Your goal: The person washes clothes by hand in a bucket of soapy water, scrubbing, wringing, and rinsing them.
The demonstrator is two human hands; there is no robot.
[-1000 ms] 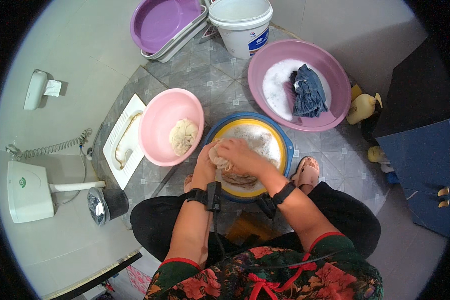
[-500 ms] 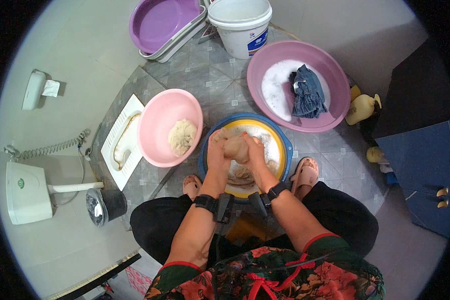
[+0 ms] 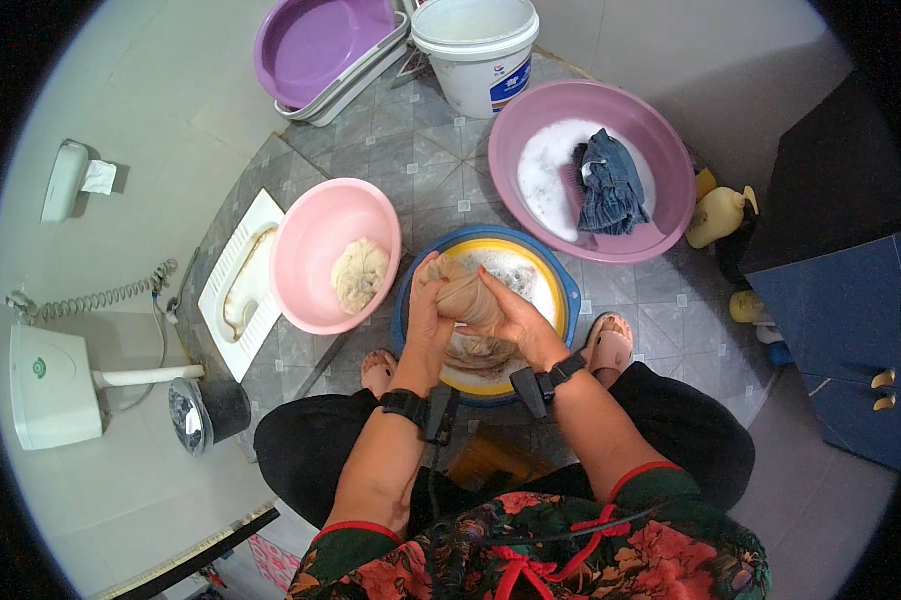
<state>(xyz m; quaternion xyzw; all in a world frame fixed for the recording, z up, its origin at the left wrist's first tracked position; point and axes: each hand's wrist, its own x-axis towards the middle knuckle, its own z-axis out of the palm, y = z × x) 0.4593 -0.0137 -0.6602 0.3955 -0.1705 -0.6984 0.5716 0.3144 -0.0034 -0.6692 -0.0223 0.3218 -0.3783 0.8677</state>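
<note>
Both of my hands are closed around a wet beige cloth (image 3: 463, 297), held bunched just above a blue basin (image 3: 573, 300) with a yellow inside. My left hand (image 3: 429, 318) grips the cloth's left side, and my right hand (image 3: 519, 322) wraps its right side with the thumb on top. White suds (image 3: 541, 287) and more soaked beige fabric (image 3: 479, 352) lie below in the basin. What the palms cover cannot be seen. Just left of the blue basin, a pink basin (image 3: 296, 225) contains a cream cloth (image 3: 359, 276).
A mauve basin (image 3: 511, 130) at the far right holds suds and a denim garment (image 3: 611, 185). Behind stand a white bucket (image 3: 476, 82) and a purple tub (image 3: 321, 50). A squat toilet (image 3: 236, 285) is set in the left floor; a blue cabinet (image 3: 841, 345) stands right.
The cloth has gone from a compact lump to a longer, folded roll between my hands. My right hand has shifted slightly right and down.
</note>
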